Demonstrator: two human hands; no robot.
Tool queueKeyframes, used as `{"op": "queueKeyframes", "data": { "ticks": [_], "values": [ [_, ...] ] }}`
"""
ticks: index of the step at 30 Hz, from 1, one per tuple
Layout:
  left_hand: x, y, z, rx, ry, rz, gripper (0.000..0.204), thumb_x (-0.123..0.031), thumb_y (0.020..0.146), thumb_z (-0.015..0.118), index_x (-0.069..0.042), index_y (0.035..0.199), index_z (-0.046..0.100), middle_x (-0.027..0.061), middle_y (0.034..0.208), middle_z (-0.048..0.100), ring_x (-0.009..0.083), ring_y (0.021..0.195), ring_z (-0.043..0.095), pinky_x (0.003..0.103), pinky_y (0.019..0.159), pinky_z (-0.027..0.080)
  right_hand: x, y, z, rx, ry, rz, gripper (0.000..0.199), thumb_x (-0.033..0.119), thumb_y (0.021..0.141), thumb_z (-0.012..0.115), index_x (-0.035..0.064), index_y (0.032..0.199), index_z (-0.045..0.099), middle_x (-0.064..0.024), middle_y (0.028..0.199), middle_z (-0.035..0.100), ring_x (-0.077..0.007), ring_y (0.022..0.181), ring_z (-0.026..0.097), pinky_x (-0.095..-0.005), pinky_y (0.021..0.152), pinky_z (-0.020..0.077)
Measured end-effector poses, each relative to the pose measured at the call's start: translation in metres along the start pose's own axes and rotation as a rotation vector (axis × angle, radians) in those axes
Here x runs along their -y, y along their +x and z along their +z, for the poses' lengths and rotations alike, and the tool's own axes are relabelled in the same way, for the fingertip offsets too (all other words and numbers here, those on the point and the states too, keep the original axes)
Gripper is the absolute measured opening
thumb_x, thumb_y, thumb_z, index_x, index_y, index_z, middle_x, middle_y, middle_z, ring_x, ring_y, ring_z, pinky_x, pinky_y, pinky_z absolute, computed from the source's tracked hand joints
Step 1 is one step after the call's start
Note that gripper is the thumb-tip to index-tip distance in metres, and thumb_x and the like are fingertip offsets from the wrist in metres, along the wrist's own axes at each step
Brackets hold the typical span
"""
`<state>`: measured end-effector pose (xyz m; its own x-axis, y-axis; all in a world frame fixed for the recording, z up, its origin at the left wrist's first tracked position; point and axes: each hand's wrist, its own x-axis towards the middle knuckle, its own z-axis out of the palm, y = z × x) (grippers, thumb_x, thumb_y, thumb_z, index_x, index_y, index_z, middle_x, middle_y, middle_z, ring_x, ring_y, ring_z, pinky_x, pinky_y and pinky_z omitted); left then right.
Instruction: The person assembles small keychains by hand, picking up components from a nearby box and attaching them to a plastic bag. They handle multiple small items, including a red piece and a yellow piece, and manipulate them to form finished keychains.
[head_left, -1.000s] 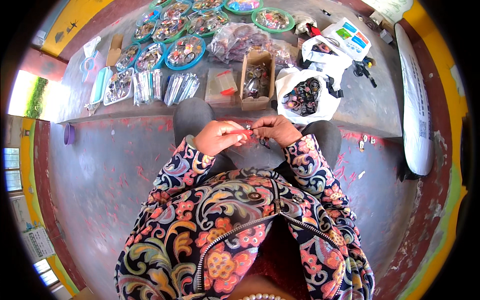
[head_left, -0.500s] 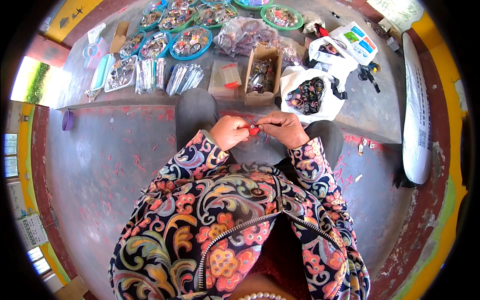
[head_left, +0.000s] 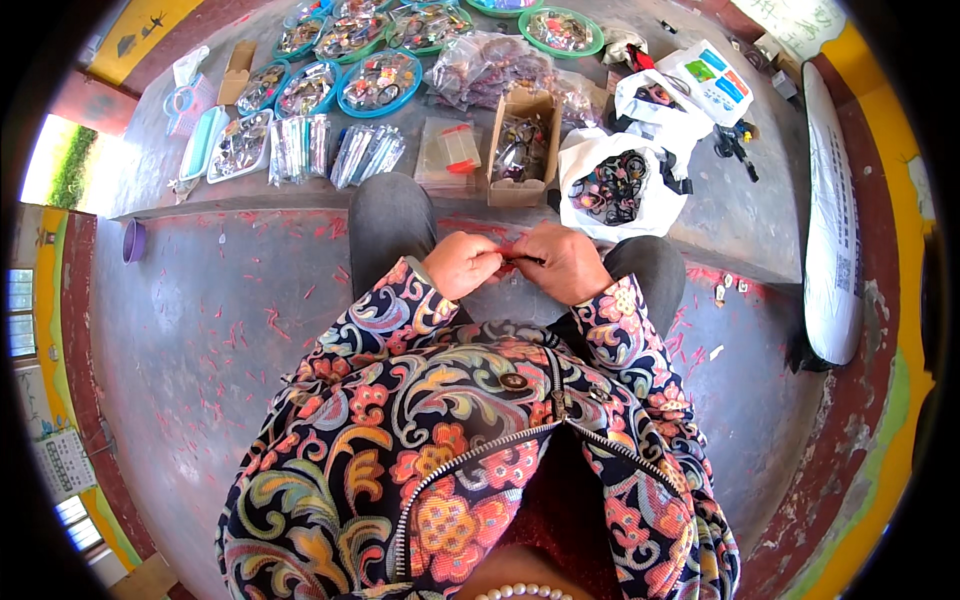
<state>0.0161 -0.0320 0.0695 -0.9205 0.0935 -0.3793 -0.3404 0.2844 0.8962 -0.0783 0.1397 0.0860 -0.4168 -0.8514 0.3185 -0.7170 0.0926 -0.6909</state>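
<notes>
- Slippage looks the likeliest mishap: the small red piece (head_left: 507, 250) sits between left grip (head_left: 463, 265) and right grip (head_left: 565, 263), offering little to pinch.
- A weak pinch could drop it onto the floor (head_left: 170, 340) below the grips, lost among red scraps (head_left: 272, 320).
- Both grips look narrow, closed on the red piece; fingers hide its exact shape.
- Compared with half a second ago, the right grip curls tighter, and the shiny bit is out of sight.
</notes>
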Motion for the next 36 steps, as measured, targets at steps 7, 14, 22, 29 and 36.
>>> {"op": "queueKeyframes", "data": {
  "ticks": [7, 14, 22, 29, 36],
  "values": [
    [-0.005, -0.002, 0.008, 0.015, -0.248, -0.057, 0.028, -0.013, 0.089, 0.038, 0.005, 0.105, 0.050, 0.0115, 0.090, 0.058, 0.0165, 0.083, 0.058, 0.030, 0.070, 0.051, 0.001, -0.007, 0.008, 0.059, -0.237, 0.012, 0.006, 0.018, 0.067, 0.059, 0.0132, 0.071, 0.061, -0.0072, 0.067, 0.052, -0.0260, 0.066, 0.054, -0.0371, 0.055, 0.0435],
    [0.016, 0.008, 0.011, 0.006, -0.404, -0.092, 0.027, -0.013, 0.089, 0.037, 0.005, 0.102, 0.051, 0.0116, 0.094, 0.057, 0.0176, 0.086, 0.058, 0.029, 0.071, 0.050, -0.001, -0.010, 0.008, 0.114, -0.314, -0.049, 0.013, 0.013, 0.070, 0.055, 0.0109, 0.083, 0.057, -0.0081, 0.076, 0.053, -0.0275, 0.071, 0.055, -0.0382, 0.055, 0.0445],
    [0.010, 0.005, 0.012, 0.044, -0.501, -0.140, 0.028, -0.015, 0.089, 0.038, 0.005, 0.104, 0.050, 0.0124, 0.094, 0.056, 0.0195, 0.085, 0.058, 0.032, 0.073, 0.050, 0.007, -0.004, 0.001, 0.041, -0.174, -0.016, 0.012, 0.009, 0.065, 0.057, 0.0079, 0.077, 0.062, -0.0142, 0.103, 0.051, -0.0315, 0.101, 0.046, -0.0384, 0.079, 0.0410],
    [0.010, 0.003, 0.013, 0.032, -0.532, -0.110, 0.025, -0.016, 0.088, 0.040, 0.005, 0.094, 0.052, 0.0106, 0.088, 0.054, 0.0196, 0.080, 0.057, 0.032, 0.066, 0.052, 0.004, -0.007, 0.004, 0.130, -0.118, 0.052, 0.019, 0.012, 0.062, 0.060, 0.0106, 0.081, 0.064, -0.0170, 0.124, 0.039, -0.0348, 0.121, 0.028, -0.0453, 0.092, 0.0314],
    [0.007, 0.001, 0.014, 0.053, -0.583, -0.085, 0.029, -0.019, 0.090, 0.037, 0.004, 0.103, 0.050, 0.0115, 0.096, 0.054, 0.0202, 0.087, 0.057, 0.033, 0.069, 0.052, 0.004, -0.009, 0.011, 0.197, -0.032, 0.041, 0.025, 0.005, 0.059, 0.061, 0.0080, 0.084, 0.064, -0.0200, 0.123, 0.040, -0.0355, 0.121, 0.029, -0.0416, 0.100, 0.0240]
  ]
}}
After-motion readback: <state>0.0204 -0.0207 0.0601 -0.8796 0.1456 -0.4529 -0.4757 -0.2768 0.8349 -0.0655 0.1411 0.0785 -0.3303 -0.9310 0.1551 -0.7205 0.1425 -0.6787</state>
